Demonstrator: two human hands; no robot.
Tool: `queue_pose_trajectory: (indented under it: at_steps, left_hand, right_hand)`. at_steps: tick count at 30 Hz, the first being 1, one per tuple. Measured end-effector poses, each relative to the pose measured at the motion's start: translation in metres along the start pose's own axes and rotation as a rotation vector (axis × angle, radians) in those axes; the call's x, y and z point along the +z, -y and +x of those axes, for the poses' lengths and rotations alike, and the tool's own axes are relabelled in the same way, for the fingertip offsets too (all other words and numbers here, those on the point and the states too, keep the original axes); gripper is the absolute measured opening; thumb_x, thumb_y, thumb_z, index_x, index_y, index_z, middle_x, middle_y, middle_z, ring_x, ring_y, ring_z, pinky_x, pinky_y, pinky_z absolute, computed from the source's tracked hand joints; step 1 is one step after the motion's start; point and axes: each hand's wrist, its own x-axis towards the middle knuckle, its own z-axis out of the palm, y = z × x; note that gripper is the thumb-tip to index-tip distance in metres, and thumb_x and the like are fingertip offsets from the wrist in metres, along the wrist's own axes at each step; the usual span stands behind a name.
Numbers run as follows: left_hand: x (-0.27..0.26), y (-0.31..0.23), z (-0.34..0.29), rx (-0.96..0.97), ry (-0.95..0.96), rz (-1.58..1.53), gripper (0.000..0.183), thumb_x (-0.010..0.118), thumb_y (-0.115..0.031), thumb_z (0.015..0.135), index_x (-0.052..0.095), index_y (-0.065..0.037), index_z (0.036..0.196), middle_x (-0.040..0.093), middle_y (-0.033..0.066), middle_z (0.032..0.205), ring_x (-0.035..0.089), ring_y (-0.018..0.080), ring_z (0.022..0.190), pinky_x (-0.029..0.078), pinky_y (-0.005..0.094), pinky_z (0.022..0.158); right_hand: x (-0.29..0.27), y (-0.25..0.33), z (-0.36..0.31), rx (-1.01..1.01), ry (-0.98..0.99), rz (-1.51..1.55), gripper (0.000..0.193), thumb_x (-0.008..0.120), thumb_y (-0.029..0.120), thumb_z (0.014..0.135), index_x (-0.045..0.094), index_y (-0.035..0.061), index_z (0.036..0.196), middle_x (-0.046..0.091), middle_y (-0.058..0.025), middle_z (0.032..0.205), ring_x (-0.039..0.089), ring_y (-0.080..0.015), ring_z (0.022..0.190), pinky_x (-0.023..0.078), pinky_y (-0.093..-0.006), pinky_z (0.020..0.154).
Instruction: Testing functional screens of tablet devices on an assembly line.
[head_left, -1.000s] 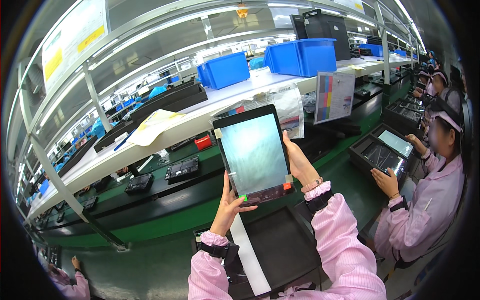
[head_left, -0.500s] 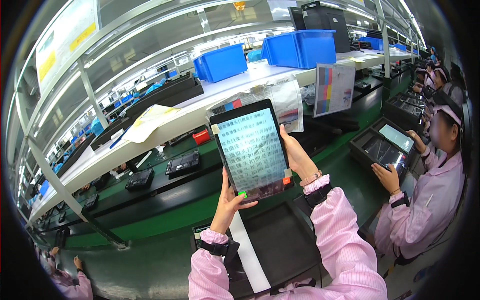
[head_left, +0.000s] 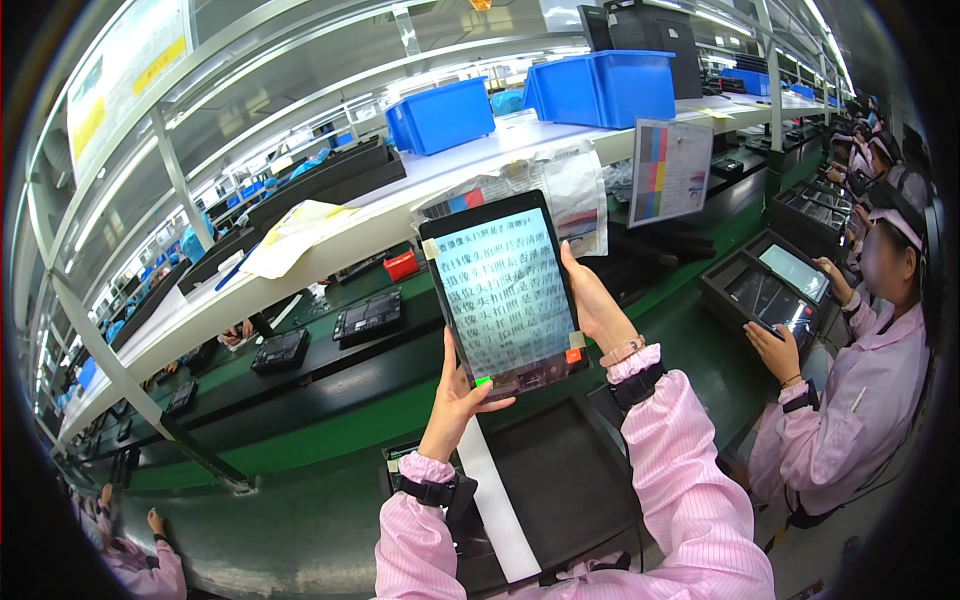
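Between my two hands I hold up a black-framed tablet (head_left: 505,290), its lit screen toward me and filled with rows of dark text. My left hand (head_left: 455,400) grips the lower left edge, with the thumb across the bottom by a green sticker. My right hand (head_left: 595,305) is closed round the right edge, its other fingers hidden behind the tablet. An orange sticker sits at the tablet's lower right corner. Beneath it lies a black foam tray (head_left: 565,480) with a white strip (head_left: 500,510) along its left part.
A white shelf (head_left: 400,200) runs across above the bench, carrying blue bins (head_left: 440,115). A colour chart (head_left: 670,175) hangs from its edge. Black devices (head_left: 367,317) lie on the dark line behind. To the right, a co-worker (head_left: 850,370) holds a tablet over a black box (head_left: 765,295).
The text on the screen has shifted and looks larger. The tablet and both hands stay nearly where they were; the view has moved very slightly.
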Motion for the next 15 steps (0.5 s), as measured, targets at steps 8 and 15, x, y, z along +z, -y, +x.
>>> queue_pose_trajectory:
  at_steps: [8, 15]
  left_hand:
    - [0.000, 0.001, -0.003, -0.004, 0.012, -0.030, 0.093, 0.053, 0.003, 0.082, -0.007, -0.038, 0.140, 0.015, 0.0087, 0.147, 0.035, 0.0320, 0.126, 0.052, 0.0525, 0.080]
    - [-0.006, 0.012, -0.020, 0.144, 0.043, 0.278, 0.089, 0.055, 0.000, 0.084, -0.010, -0.015, 0.143, 0.023, 0.0143, 0.143, 0.038, 0.0212, 0.123, 0.029, 0.0318, 0.102]
  right_hand:
    - [0.000, -0.001, -0.005, 0.010, 0.012, 0.030, 0.057, 0.038, 0.048, 0.093, 0.055, -0.0023, 0.113, 0.059, -0.0071, 0.109, 0.056, -0.0135, 0.097, 0.044, -0.0294, 0.085]
    - [0.003, -0.003, -0.042, 0.063, -0.065, 0.062, 0.053, 0.040, 0.046, 0.093, 0.056, -0.0004, 0.113, 0.059, -0.0060, 0.109, 0.055, -0.0131, 0.098, 0.044, -0.0290, 0.085]
